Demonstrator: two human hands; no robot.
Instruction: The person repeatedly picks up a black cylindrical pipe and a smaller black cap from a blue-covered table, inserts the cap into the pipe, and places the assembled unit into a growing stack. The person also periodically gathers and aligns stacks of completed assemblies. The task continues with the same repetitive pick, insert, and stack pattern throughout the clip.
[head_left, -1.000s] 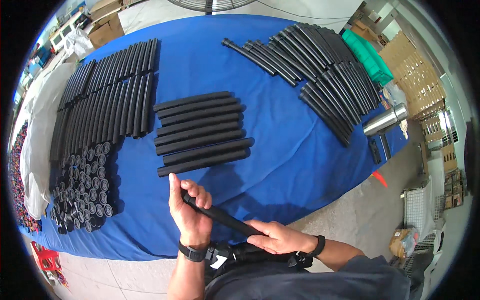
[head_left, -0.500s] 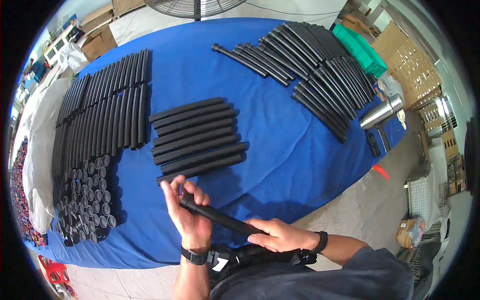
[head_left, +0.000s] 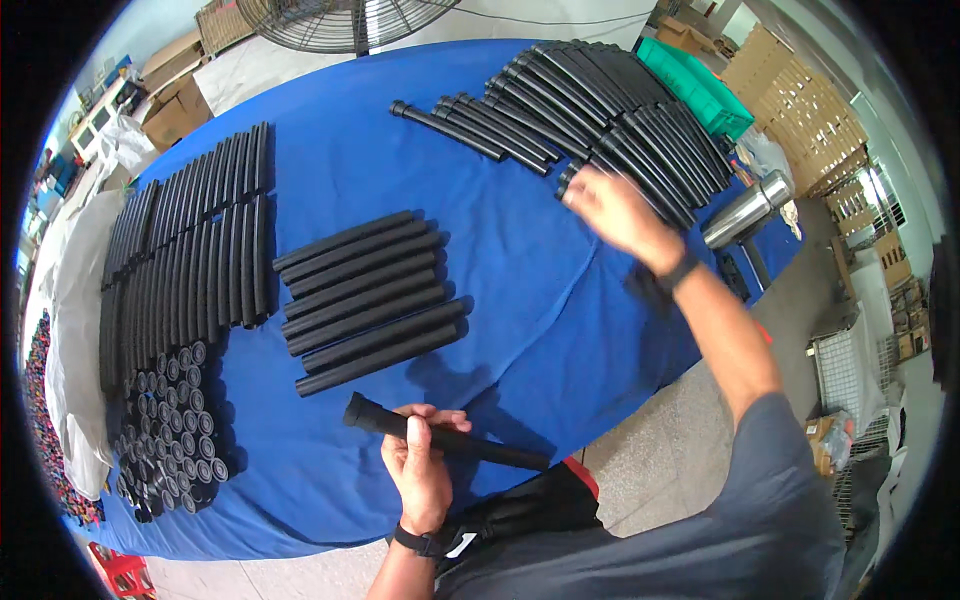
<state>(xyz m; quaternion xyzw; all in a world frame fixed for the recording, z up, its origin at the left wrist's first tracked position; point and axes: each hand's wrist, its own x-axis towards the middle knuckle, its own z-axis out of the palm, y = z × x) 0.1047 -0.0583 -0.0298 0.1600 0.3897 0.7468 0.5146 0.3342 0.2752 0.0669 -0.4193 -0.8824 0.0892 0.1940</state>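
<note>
My left hand point(head_left: 420, 465) is closed around the middle of a black tube point(head_left: 490, 452), with the thumb across its top. A wider black cap sits on the tube's left end; its right end points toward the table's front edge. My right hand point(head_left: 615, 208) is stretched out to the far right, its fingers at the cap ends of the front row of capped black tubes point(head_left: 650, 150). Motion blurs those fingers, so whether they grip a tube cannot be made out. Several foam-like black tubes point(head_left: 370, 285) lie side by side mid-table, left of and beyond my left hand.
On the blue cloth point(head_left: 520, 290), rows of plain black tubes point(head_left: 190, 260) lie at the left, with round black caps point(head_left: 180, 430) nearer me. A steel cylinder with a handle point(head_left: 745, 210) lies at the right edge, near a green crate point(head_left: 695, 85). A fan point(head_left: 350, 20) stands behind the table.
My right hand has let go of the tube's right end and moved far right to the capped tubes. My left hand has shifted its hold toward the tube's middle.
</note>
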